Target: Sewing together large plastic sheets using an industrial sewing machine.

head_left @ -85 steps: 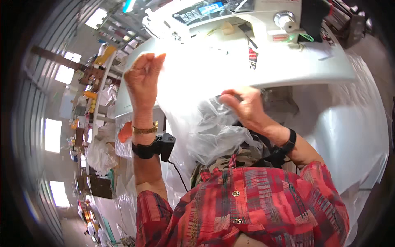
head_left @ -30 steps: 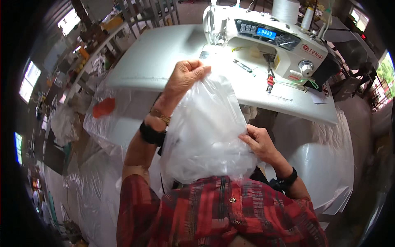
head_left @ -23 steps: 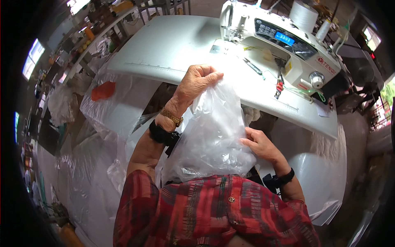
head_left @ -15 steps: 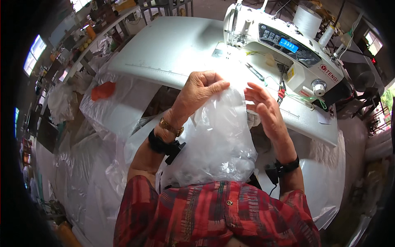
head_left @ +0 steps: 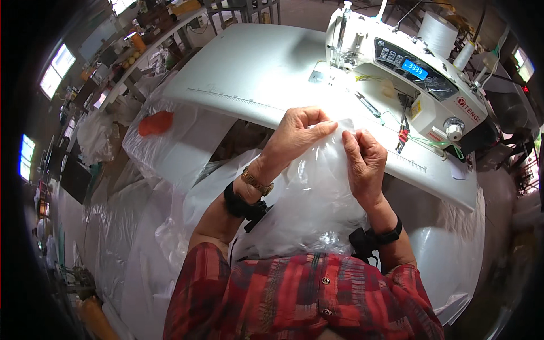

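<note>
Between my two hands, at the near edge of the sewing table (head_left: 249, 68), hangs a clear, crinkled plastic sheet (head_left: 317, 187). My left hand (head_left: 299, 135) pinches its upper edge between thumb and fingers. Just to the right, my right hand (head_left: 365, 161) grips the same edge, thumb against curled fingers. From there the plastic drops over my lap in loose folds. Beyond my hands stands a white sewing machine (head_left: 391, 62) with a lit blue display; its needle area is washed out by bright light.
Small metal thread snips (head_left: 368, 105) and a red-and-black handled tool (head_left: 403, 133) lie on the table by the machine. A thread cone (head_left: 437, 34) stands behind it. More plastic sheeting (head_left: 124, 232) spreads at left, with an orange-red item (head_left: 156, 123) on it.
My right hand has closed from open, spread fingers onto the plastic's upper edge beside my left hand. The left hand keeps its pinch. The whole view has shifted slightly.
</note>
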